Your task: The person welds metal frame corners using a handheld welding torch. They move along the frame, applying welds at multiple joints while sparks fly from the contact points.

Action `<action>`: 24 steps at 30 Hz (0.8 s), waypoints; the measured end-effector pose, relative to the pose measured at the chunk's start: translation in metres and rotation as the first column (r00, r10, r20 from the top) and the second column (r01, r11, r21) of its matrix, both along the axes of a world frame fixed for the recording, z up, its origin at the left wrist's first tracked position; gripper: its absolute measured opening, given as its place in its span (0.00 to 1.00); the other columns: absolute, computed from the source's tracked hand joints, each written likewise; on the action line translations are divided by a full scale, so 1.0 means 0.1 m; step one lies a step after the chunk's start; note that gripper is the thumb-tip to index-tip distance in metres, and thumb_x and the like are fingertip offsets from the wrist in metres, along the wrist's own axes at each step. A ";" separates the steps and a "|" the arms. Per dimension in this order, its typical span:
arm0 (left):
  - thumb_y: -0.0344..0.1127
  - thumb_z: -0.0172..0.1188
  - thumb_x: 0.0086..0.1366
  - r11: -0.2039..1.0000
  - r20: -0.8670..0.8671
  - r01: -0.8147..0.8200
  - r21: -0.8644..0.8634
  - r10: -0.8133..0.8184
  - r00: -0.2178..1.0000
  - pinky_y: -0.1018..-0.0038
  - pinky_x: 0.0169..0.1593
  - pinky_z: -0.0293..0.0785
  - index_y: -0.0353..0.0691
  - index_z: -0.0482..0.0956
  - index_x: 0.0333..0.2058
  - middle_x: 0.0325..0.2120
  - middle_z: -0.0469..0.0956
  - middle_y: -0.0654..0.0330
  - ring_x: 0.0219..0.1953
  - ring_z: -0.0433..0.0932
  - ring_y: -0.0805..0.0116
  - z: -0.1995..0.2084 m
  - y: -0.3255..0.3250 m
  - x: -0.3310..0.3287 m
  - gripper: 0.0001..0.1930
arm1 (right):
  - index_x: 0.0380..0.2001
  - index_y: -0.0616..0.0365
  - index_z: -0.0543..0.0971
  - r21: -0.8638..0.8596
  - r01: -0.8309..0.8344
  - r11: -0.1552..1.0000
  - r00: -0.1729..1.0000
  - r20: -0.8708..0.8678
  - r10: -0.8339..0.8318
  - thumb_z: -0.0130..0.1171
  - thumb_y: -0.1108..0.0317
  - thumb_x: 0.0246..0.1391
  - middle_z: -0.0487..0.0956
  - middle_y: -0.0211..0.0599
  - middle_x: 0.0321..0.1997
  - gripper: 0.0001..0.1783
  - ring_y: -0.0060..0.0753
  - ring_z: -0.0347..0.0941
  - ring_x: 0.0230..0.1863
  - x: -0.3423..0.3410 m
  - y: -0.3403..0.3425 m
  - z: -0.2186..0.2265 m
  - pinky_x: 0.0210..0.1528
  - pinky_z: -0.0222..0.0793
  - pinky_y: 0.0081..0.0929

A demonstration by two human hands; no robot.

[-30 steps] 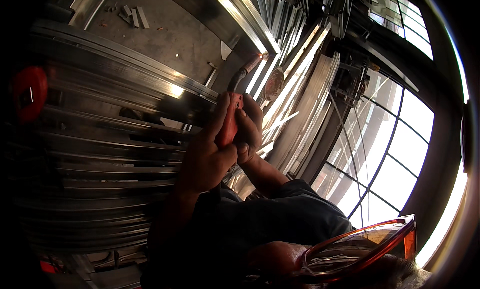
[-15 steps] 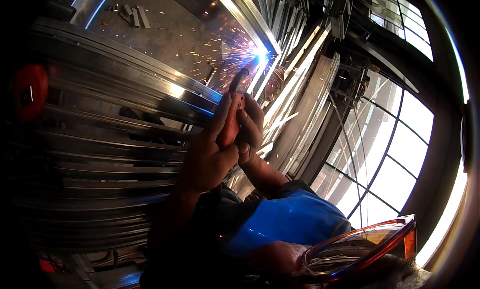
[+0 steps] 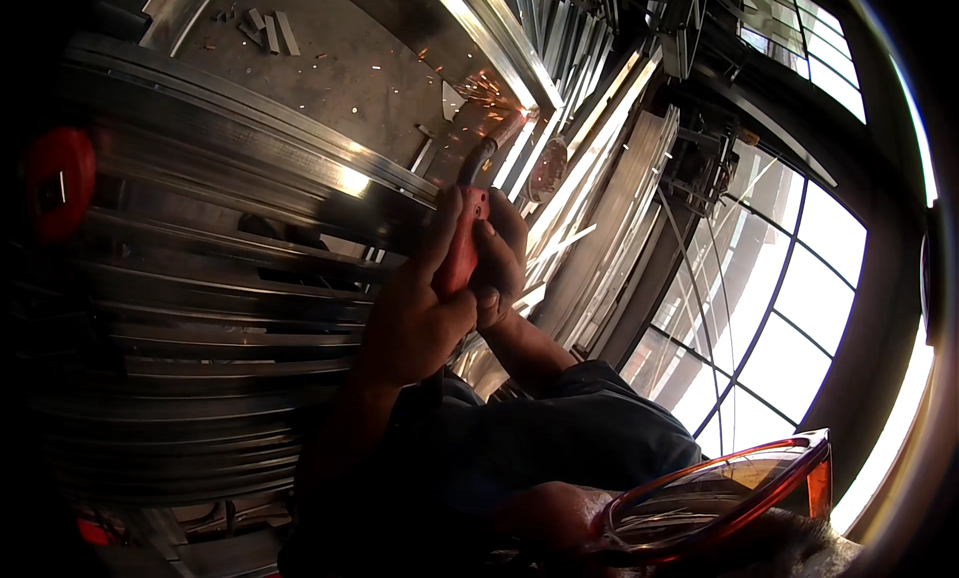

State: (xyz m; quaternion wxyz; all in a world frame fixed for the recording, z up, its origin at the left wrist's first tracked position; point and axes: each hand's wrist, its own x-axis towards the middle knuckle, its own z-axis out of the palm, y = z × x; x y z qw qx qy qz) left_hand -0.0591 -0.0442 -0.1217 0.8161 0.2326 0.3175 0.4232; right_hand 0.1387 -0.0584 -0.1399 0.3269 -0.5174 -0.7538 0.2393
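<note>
**Left hand (image 3: 412,318) and right hand (image 3: 501,253) both gripped tight**

Shiny bars (image 3: 486,48) slanted in from top centre. Both hands held the red-handled torch (image 3: 461,250) mid-frame, nozzle (image 3: 507,131) by the bars' lower end. Orange sparks (image 3: 481,90) flew just left.

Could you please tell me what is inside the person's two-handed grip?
A red welding torch handle, held between the left hand and right hand. Its camera-facing strip shows; the parts the hands wrap are covered and cannot be seen.
</note>
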 end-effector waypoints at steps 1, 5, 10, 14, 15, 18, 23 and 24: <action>0.22 0.56 0.58 1.000 -0.023 -0.009 0.014 0.009 1.000 0.62 0.68 0.64 0.42 0.47 0.79 0.73 0.62 0.42 0.70 0.65 0.49 -0.01 -0.02 0.02 0.49 | 0.63 0.62 0.79 -0.003 -0.015 1.000 1.000 -0.005 0.015 0.48 0.33 0.69 0.65 0.71 0.71 0.42 0.66 0.68 0.70 0.00 0.01 0.01 0.69 0.65 0.51; 0.21 0.53 0.58 0.992 -0.149 -0.037 0.120 0.055 0.987 0.71 0.40 0.82 0.46 0.48 0.79 0.70 0.66 0.43 0.42 0.83 0.66 -0.09 -0.09 0.08 0.49 | 0.64 0.62 0.79 0.009 -0.037 0.999 0.999 -0.018 0.037 0.48 0.34 0.69 0.65 0.71 0.71 0.42 0.66 0.68 0.70 0.00 0.03 0.00 0.69 0.65 0.51; 0.22 0.54 0.58 0.998 -0.115 -0.027 0.055 0.034 0.993 0.70 0.40 0.82 0.46 0.49 0.79 0.69 0.67 0.42 0.41 0.83 0.66 -0.06 -0.06 0.05 0.49 | 0.63 0.63 0.79 0.009 -0.035 0.999 0.999 -0.010 0.035 0.48 0.36 0.69 0.65 0.72 0.71 0.40 0.66 0.68 0.70 -0.01 0.04 -0.01 0.69 0.65 0.52; 0.22 0.54 0.58 1.000 -0.089 0.021 0.002 -0.021 0.996 0.70 0.41 0.82 0.46 0.50 0.79 0.68 0.68 0.41 0.41 0.84 0.65 -0.05 -0.03 0.04 0.49 | 0.62 0.67 0.79 -0.004 0.006 1.000 1.000 -0.004 -0.006 0.50 0.36 0.67 0.66 0.72 0.70 0.42 0.68 0.67 0.70 0.05 -0.01 -0.02 0.71 0.62 0.55; 0.22 0.54 0.57 1.000 -0.087 0.025 -0.007 -0.026 0.996 0.70 0.42 0.82 0.46 0.50 0.79 0.68 0.68 0.40 0.41 0.84 0.65 -0.05 -0.03 0.05 0.49 | 0.62 0.66 0.79 -0.004 0.011 1.000 1.000 -0.012 -0.011 0.50 0.36 0.67 0.66 0.72 0.70 0.41 0.68 0.67 0.70 0.04 -0.01 -0.02 0.71 0.62 0.54; 0.23 0.54 0.57 0.999 -0.099 -0.026 0.028 0.029 0.995 0.70 0.42 0.82 0.46 0.50 0.79 0.67 0.70 0.40 0.40 0.84 0.66 -0.05 -0.01 0.06 0.49 | 0.62 0.65 0.79 -0.016 0.008 1.000 0.999 -0.037 -0.008 0.50 0.37 0.68 0.65 0.73 0.71 0.40 0.68 0.66 0.71 -0.03 0.03 0.01 0.72 0.62 0.54; 0.22 0.54 0.56 0.999 -0.082 -0.027 0.023 0.029 0.996 0.70 0.43 0.82 0.46 0.49 0.79 0.67 0.71 0.40 0.42 0.84 0.66 -0.05 -0.03 0.06 0.50 | 0.62 0.64 0.79 -0.013 -0.013 1.000 1.000 -0.014 0.012 0.49 0.37 0.69 0.65 0.74 0.71 0.39 0.68 0.66 0.72 -0.02 0.04 0.02 0.71 0.62 0.54; 0.22 0.54 0.56 1.000 -0.076 -0.018 0.015 0.019 0.997 0.70 0.43 0.82 0.46 0.49 0.79 0.67 0.71 0.40 0.42 0.84 0.66 -0.05 -0.03 0.05 0.50 | 0.62 0.63 0.79 -0.011 -0.013 1.000 1.000 -0.015 0.013 0.49 0.37 0.69 0.65 0.74 0.71 0.39 0.68 0.66 0.72 -0.03 0.04 0.02 0.71 0.63 0.54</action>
